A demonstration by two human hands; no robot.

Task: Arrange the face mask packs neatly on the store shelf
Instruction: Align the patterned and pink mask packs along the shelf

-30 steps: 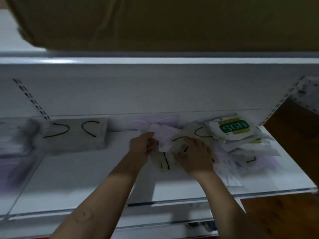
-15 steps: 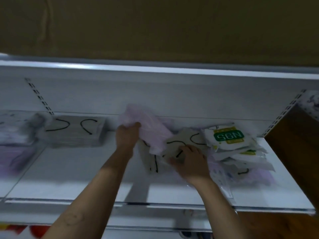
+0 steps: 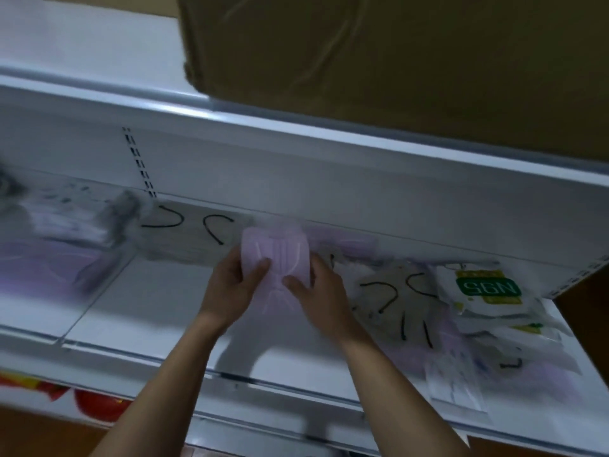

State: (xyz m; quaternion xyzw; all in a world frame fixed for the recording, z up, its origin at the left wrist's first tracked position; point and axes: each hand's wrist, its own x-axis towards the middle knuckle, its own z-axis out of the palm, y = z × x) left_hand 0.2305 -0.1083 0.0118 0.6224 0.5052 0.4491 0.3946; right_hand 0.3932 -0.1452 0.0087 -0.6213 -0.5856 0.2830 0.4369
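Observation:
A pale purple mask pack [image 3: 275, 255] is held above the white shelf [image 3: 158, 301] near its middle. My left hand [image 3: 235, 285] grips the pack's left edge, thumb on top. My right hand [image 3: 321, 288] pinches its right edge. A grey pack with black ear loops [image 3: 194, 235] lies flat behind my left hand. To the right sprawls a loose pile: grey packs [image 3: 392, 301], a white pack with a green N95 label [image 3: 484, 288] and purple packs [image 3: 543, 374]. More purple packs [image 3: 49, 265] and white packs [image 3: 66, 219] lie blurred at the far left.
A brown cardboard box [image 3: 395, 61] sits on the upper shelf [image 3: 296, 123] right overhead. A slotted upright [image 3: 138, 159] runs down the back panel. Red items [image 3: 99, 404] show on the level below at lower left. The shelf ends at the right, beside brown wood.
My left hand pulled the purple pack out of the pile and brought it toward the middle. My right hand left the grey packs and took hold of the purple pack's right edge.

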